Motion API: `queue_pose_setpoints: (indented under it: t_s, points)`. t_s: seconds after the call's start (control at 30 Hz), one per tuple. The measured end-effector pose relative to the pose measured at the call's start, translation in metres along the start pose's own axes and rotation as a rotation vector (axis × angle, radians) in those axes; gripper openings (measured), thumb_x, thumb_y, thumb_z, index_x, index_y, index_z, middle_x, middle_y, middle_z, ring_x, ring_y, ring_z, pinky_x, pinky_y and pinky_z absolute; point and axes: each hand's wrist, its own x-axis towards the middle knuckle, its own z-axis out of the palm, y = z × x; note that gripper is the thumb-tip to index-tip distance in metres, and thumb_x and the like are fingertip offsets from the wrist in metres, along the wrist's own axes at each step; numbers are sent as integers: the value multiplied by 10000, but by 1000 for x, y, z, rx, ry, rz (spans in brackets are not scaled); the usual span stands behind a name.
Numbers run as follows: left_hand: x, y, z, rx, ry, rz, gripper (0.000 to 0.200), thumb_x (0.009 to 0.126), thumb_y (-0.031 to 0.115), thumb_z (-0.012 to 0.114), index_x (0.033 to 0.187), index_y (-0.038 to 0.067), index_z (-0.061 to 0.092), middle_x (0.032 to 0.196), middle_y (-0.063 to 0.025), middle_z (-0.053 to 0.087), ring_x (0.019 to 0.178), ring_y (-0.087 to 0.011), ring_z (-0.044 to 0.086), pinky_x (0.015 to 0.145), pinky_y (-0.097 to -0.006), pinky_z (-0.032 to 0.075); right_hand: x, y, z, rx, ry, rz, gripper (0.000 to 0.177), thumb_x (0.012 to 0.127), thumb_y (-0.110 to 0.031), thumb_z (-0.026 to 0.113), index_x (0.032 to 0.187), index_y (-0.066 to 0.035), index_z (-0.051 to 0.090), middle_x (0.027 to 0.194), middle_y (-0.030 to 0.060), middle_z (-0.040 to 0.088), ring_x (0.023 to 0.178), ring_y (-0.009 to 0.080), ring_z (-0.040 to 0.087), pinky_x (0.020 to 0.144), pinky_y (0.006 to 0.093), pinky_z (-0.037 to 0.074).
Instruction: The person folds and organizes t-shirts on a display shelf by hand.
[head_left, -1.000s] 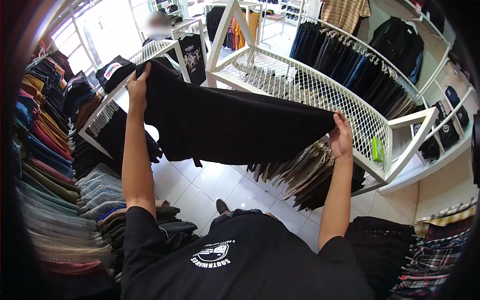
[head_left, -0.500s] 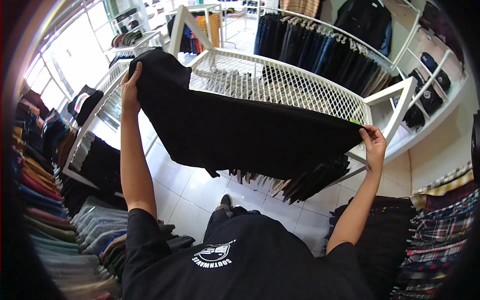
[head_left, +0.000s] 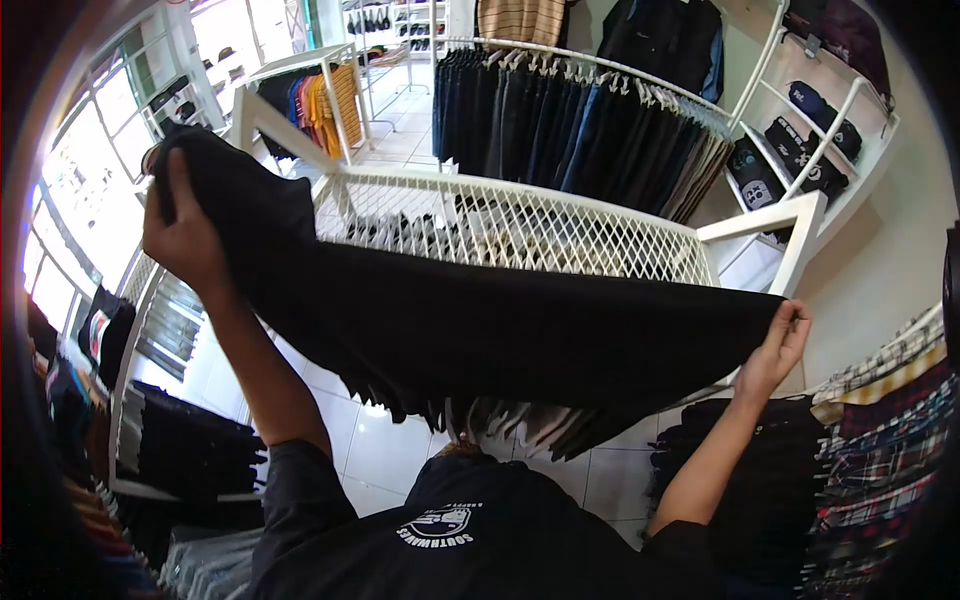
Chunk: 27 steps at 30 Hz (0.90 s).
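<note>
A plain black garment [head_left: 500,320] is stretched sideways in front of me, held between both hands. My left hand [head_left: 185,225] is closed on its upper left end, thumb on the near side. At the far right corner, my right hand [head_left: 780,345] pinches the cloth between thumb and fingers. Its upper edge runs nearly straight from a notch on the left to my right hand. The lower edge hangs over hanging clothes below, and the exact kind of garment cannot be made out. Behind it stands a white mesh-topped rack [head_left: 520,225], partly covered by the cloth.
Dark jeans [head_left: 570,125] hang on a curved rail at the back. Caps [head_left: 800,140] sit on shelves at the right. Checked shirts [head_left: 880,450] hang at lower right, near dark clothes [head_left: 735,470]. Another white rack [head_left: 125,430] stands at left, with white floor tiles [head_left: 370,450] below.
My left hand has moved left and nearer, and my right hand slightly right and lower in view. The garment is pulled out wider, and my view has shifted. Both hands keep their hold.
</note>
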Motion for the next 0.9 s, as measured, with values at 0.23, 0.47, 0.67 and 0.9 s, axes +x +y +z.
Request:
queue_pose_setpoints:
  t_s: [0.23,0.47,0.67,0.9]
  points:
    - [71,-59,199,215,-337,146,466,942,458,729,1195,69,756,1020,-181,770,951,-288,732,877,-367,537,115,25,116,-158,-110,45,251,1068,-274,610,1149,-37,606,957,3,589,872,86,498,800,225,394]
    - [-39,-238,351,129,-680,-22,512,919,472,716,1092,-9,752,942,-243,745,912,-361,736,821,-428,545,133,216,221,-260,-292,244,298,1033,-340,658,1104,-52,638,992,36,665,928,126,586,850,290,474]
    - [-181,-323,349,174,-913,-267,437,958,413,694,1008,-20,728,729,-216,661,675,-292,658,664,-422,479,63,282,248,-899,-397,153,330,1028,-416,598,1131,-102,600,1048,196,726,1008,455,666,866,494,511]
    - [-169,-323,344,73,-879,-294,435,985,374,685,1063,-53,720,778,-163,707,709,-198,646,674,-360,486,77,283,232,-547,-371,157,248,960,-257,737,1002,-24,663,892,87,705,796,210,650,782,343,520]
